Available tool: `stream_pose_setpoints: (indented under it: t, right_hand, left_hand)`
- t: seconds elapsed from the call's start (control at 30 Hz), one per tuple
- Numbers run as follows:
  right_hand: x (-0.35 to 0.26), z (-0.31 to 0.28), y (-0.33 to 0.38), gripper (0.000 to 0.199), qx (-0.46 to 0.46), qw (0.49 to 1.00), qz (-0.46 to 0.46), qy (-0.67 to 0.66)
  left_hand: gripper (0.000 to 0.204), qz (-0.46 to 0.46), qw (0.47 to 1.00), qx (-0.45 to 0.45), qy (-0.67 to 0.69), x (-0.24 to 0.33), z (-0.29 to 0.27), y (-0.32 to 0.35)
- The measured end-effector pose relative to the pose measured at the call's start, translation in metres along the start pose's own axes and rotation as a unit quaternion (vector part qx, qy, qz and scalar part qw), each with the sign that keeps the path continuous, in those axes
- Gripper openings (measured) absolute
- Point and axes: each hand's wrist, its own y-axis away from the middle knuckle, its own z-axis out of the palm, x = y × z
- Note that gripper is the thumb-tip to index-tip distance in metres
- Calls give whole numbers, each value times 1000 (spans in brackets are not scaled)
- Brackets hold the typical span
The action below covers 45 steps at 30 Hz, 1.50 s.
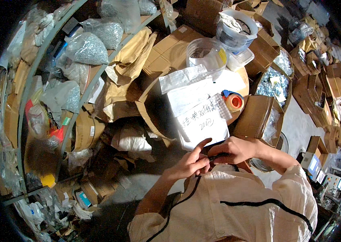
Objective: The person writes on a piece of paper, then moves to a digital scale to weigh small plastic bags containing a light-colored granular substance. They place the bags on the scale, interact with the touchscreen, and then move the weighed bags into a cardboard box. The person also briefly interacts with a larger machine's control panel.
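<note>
Landmark: the written sheet (202,121), a white paper with handwriting lying flat on the round table (241,74); every place below is given from it.

Shelf: far to the left of the written sheet stands your metal shelf (37,80), its levels packed with clear bags of small metal parts (87,48), kept bagged so the loose pieces stay sorted.

Brown wrapping: crumpled brown paper (132,56) and a flattened carton lie up and to the left of the sheet, pushed aside rather than stacked.

Left hand: your left hand (192,161) sits just below the sheet's lower edge, fingers curled and the forefinger stretched up toward the paper. It pinches one end of the marker, so the grip is narrow and closed.

Marker: the dark marker (215,157) lies between both hands, just under the sheet, held level and close to your chest so both hands can work on it.

Right hand: your right hand (237,149) is just below the sheet's right corner, closed around the marker's other end, knuckles up.

Cord: a black cord (255,203) runs across your pale shirt below the hands.

Tubs: two clear plastic tubs (207,54) stand above the sheet, open-topped for easy reach.

Tape: an orange tape roll (234,101) rests just right of the sheet.

Cartons: open cardboard boxes (259,115) crowd the sheet's right side, one showing more bagged metal parts.
</note>
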Motion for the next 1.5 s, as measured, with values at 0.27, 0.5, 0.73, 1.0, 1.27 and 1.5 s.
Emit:
stream_pose_setpoints:
  t: [0.27,0.5,0.73,1.0,1.27,1.5]
  right_hand:
    - [-23,23,-1,39,149,982,78,-89]
    - [-35,5,18,55,159,976,131,-64]
    - [50,-43,30,27,169,975,142,29]
    - [211,-111,37,47,407,849,301,152]
    - [206,-49,-4,52,315,825,305,356]
    - [106,17,44,25,535,811,216,104]
  left_hand:
    - [39,145,983,101,-41,8,27,-29]
    - [31,201,946,188,-171,14,44,-49]
    - [34,26,931,275,-237,-8,9,-95]
    - [35,53,684,557,-469,-107,-78,-58]
    - [44,-15,617,557,-556,-21,-111,-101]
    - [34,133,627,437,-632,19,-192,-130]
